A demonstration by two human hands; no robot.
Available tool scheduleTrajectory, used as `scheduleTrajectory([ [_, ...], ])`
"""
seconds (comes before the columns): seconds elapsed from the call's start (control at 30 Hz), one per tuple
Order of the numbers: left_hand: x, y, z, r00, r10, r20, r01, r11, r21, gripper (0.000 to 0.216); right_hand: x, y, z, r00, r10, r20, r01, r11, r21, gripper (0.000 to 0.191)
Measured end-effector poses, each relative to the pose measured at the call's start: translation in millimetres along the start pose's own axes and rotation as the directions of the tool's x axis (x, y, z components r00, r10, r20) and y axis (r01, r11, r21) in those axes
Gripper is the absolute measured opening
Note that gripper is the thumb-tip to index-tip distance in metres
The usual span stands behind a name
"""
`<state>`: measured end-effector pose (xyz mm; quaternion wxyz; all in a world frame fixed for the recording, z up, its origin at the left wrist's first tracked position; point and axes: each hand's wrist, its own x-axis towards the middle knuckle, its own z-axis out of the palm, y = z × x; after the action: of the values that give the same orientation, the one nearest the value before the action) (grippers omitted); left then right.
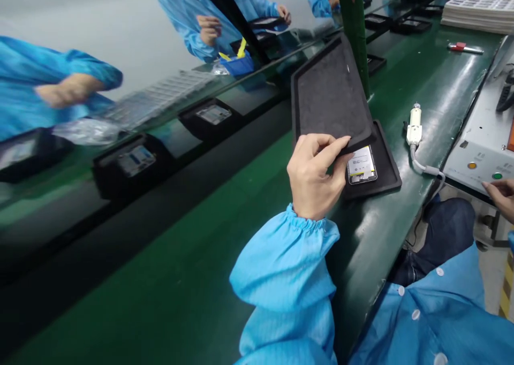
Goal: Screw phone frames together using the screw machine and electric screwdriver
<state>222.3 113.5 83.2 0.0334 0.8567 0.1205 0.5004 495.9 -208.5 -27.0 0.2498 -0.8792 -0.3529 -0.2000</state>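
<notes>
My left hand [315, 175] pinches the near edge of a black foam tray [329, 94] and tilts it up off a second black tray [385, 164] that lies on the green bench. Under the lifted edge lies an open phone body [362, 165] with a white-labelled battery showing. My right hand [501, 196] rests at the front edge of a grey machine panel [482, 140], fingers curled near a green button [497, 176]; nothing shows in it.
A dark conveyor carries black trays with phones [134, 161] along the left. People in blue coats work across it [209, 28]. A green post [355, 33] stands behind the lifted tray. A white handheld tool [414, 127] with cable, a red pen [463, 47] and stacked white trays [477, 9] lie to the right.
</notes>
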Motion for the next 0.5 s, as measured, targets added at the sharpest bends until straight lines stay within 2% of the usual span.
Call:
scheduleTrajectory([
  [0.1, -0.9, 4.0, 2.7, 0.998, -0.033, 0.053, 0.035, 0.999, -0.033, 0.017, -5.8, -48.6, 9.6, 0.997, -0.051, 0.052, 0.04, 0.98, 0.194, 0.042],
  [0.17, -3.5, 13.1, 8.3, 0.988, -0.06, 0.144, 0.067, 0.997, -0.043, 0.018, -8.2, -79.9, 13.8, 0.993, 0.007, 0.116, -0.049, 0.93, 0.364, 0.036],
  [0.2, -5.8, 20.6, 12.7, 0.977, -0.058, 0.205, 0.069, 0.997, -0.044, 0.019, -8.3, -94.1, 14.9, 0.984, 0.059, 0.171, -0.134, 0.871, 0.472, 0.034],
  [0.23, -9.1, 30.0, 18.1, 0.96, -0.041, 0.275, 0.056, 0.997, -0.044, 0.021, -7.5, -106.9, 15.3, 0.963, 0.103, 0.25, -0.236, 0.773, 0.589, 0.036],
  [0.3, -18.0, 53.3, 30.8, 0.907, 0.044, 0.419, -0.023, 0.998, -0.055, 0.024, -3.7, -127.9, 14.4, 0.897, 0.104, 0.431, -0.424, 0.48, 0.768, 0.048],
  [0.33, -23.1, 65.7, 37.4, 0.869, 0.105, 0.484, -0.078, 0.994, -0.075, 0.026, -1.3, -136.0, 13.4, 0.866, 0.072, 0.495, -0.489, 0.335, 0.806, 0.053],
  [0.37, -28.1, 77.2, 43.4, 0.828, 0.162, 0.537, -0.13, 0.987, -0.098, 0.028, 1.1, -142.4, 12.4, 0.845, 0.046, 0.533, -0.528, 0.23, 0.817, 0.056],
  [0.43, -36.0, 93.3, 52.0, 0.763, 0.247, 0.598, -0.189, 0.969, -0.158, 0.029, 4.8, -150.2, 11.0, 0.827, 0.049, 0.561, -0.561, 0.149, 0.814, 0.055],
  [0.5, -38.9, 94.4, 53.9, 0.742, 0.284, 0.607, -0.169, 0.956, -0.241, 0.027, 6.1, -150.7, 11.5, 0.814, 0.097, 0.573, -0.581, 0.143, 0.801, 0.05],
])
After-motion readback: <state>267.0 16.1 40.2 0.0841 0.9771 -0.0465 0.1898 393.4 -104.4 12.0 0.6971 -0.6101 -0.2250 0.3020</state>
